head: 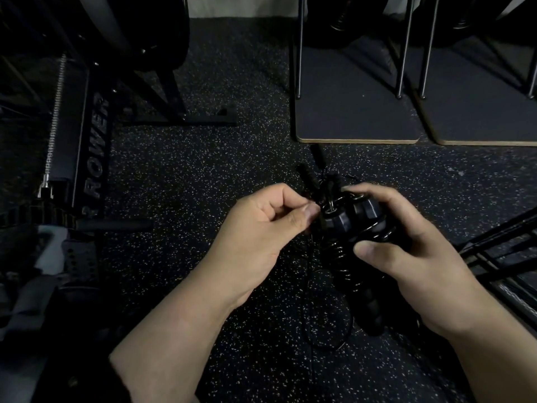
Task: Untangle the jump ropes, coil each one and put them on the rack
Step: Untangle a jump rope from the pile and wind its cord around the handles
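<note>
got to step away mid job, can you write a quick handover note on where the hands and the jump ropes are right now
Left hand: pinches a thin cord at the bundle's left side.
Right hand: curled round the jump rope bundle, black handles and wound cord, held above the speckled floor.
Two more handles stick up behind the bundle; loose cord hangs below towards the floor.
Done: nothing coiled that I can see.
Left: untangle, coil each rope, put them on the rack.
</note>
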The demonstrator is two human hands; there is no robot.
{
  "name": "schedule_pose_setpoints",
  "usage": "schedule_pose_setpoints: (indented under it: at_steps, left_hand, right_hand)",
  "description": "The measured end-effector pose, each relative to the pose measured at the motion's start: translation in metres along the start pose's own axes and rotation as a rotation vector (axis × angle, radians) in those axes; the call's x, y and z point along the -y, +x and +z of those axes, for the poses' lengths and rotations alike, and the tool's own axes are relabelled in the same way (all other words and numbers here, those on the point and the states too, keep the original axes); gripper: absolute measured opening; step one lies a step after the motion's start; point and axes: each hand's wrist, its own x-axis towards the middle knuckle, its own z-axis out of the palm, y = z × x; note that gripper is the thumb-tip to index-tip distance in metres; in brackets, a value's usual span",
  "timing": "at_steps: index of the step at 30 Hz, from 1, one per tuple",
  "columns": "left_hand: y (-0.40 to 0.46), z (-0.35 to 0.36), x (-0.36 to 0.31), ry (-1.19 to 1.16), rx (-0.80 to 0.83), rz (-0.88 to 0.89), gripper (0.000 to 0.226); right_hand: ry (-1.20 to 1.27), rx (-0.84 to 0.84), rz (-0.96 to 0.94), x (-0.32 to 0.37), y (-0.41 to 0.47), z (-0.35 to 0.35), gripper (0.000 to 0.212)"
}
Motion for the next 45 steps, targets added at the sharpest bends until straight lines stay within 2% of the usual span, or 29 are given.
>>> schedule_pose_setpoints:
  at_steps: [3, 10, 14, 17, 20, 29, 33, 38, 41, 45]
  left_hand:
    - [0.0, 0.001, 0.0, 0.042, -0.006, -0.025, 0.018]
    - [-0.003, 0.002, -0.005, -0.021, 0.038, -0.141, 0.031]
    - [-0.001, -0.001, -0.006, 0.125, 0.004, -0.122, 0.025]
    - [-0.001, -0.003, -0.007, 0.072, 0.033, -0.115, 0.025]
    - [0.0, -0.006, -0.006, 0.071, 0.035, -0.096, 0.029]
    - [-0.005, 0.007, 0.001, 0.235, -0.058, 0.015, 0.016]
    - [-0.006, 0.007, -0.002, -0.013, -0.056, -0.075, 0.021]
    - [-0.005, 0.005, -0.006, -0.123, -0.001, -0.251, 0.026]
    - [-0.001, -0.003, -0.009, -0.137, 0.093, -0.373, 0.016]
    - [-0.001, -0.014, -0.009, -0.146, 0.25, -0.433, 0.015]
  right_hand:
    - [-0.066, 0.007, -0.008, 0.001, -0.001, 0.0, 0.057]
    - [-0.128, 0.081, -0.008, 0.011, -0.002, -0.001, 0.06]
    - [-0.142, 0.07, 0.068, 0.007, -0.002, 0.0, 0.054]
    - [-0.095, 0.047, 0.064, 0.008, -0.002, -0.002, 0.048]
    - [-0.085, 0.048, 0.055, 0.008, -0.001, -0.003, 0.051]
    - [0.007, 0.117, 0.098, 0.002, -0.001, -0.008, 0.061]
    - [0.012, 0.108, 0.064, 0.001, 0.0, -0.01, 0.059]
    - [-0.058, 0.193, 0.038, 0.0, -0.001, -0.012, 0.054]
    - [-0.068, 0.286, 0.056, 0.002, -0.003, -0.013, 0.054]
    - [0.024, 0.356, 0.13, 0.0, -0.004, -0.011, 0.059]
